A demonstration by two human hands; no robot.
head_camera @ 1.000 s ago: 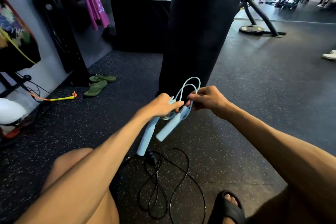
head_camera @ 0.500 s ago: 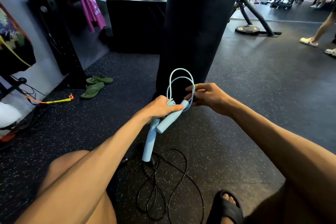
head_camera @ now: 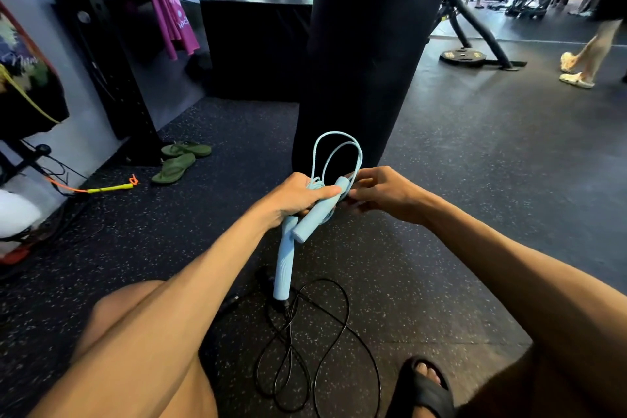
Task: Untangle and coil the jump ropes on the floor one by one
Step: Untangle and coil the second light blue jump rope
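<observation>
— Head view: who holds what?
— Left hand (head_camera: 298, 197) grips the blue jump rope (head_camera: 314, 217), handles and coils bunched together; right hand (head_camera: 383, 193) pinches its loop. Below them, a black jump rope (head_camera: 305, 349) lies loosely looped on the floor (head_camera: 441, 180).

Light-blue jump rope (head_camera: 315, 214) partly hidden inside left hand (head_camera: 295, 195), thin black jump rope (head_camera: 288, 316) clipped by bottom edge

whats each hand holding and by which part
The left hand grips the light blue jump rope where cord meets handles; the right hand pinches its loop beside one handle's end.
</observation>
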